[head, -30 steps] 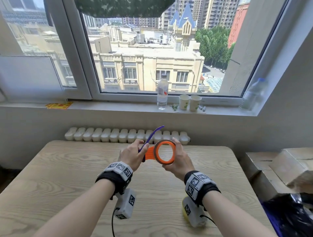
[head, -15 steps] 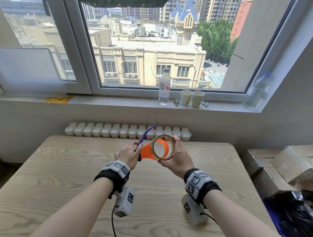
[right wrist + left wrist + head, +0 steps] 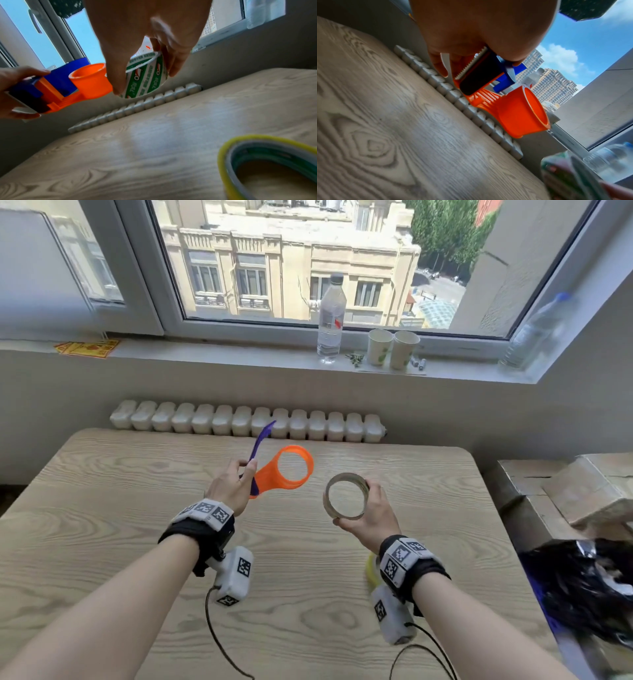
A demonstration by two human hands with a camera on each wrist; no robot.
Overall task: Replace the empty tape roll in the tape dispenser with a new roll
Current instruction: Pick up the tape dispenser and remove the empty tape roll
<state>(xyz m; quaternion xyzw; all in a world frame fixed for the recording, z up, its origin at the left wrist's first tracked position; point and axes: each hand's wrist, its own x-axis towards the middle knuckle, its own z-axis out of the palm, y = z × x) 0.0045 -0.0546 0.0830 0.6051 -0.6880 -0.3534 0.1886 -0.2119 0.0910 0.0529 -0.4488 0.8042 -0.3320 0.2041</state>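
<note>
- My left hand (image 3: pixel 228 489) grips the tape dispenser (image 3: pixel 286 472) by its cutter end, thumb on one side and fingers curled round the other, and holds it in the air above the far half of the table (image 3: pixel 102 525).
- In the left wrist view the dispenser's serrated blade (image 3: pixel 471 63) lies against my fingers, with a black pad just beside it.
- The dispenser's orange hub (image 3: pixel 91 81) is bare; no roll sits on it. Its open mouth faces toward me in the head view.
- A purple-blue flap (image 3: pixel 262 440) rises from the dispenser's handle end, pointing toward the far edge of the table.
- My right hand (image 3: pixel 368 513) pinches the empty tape roll (image 3: pixel 346 496), thumb at its near rim and fingers at its far rim, and holds it clear of the table, to the right of the dispenser and apart from it.
- The right wrist view shows the roll's outer face as white card printed in green and red (image 3: pixel 145 79); the head view shows a thin ring with an open centre.
- The new roll (image 3: pixel 267 163), yellow-edged with a green and grey inner face, lies flat on the table toward its near right part, below my right wrist; in the head view only a yellow sliver (image 3: pixel 370 568) shows behind the wristband.
- On the window sill (image 3: pixel 239 359) beyond the table stand a clear bottle (image 3: pixel 330 320) and two paper cups (image 3: pixel 392 349), side by side and touching.
- Cardboard boxes (image 3: pixel 561 491) sit off the table's right edge.
</note>
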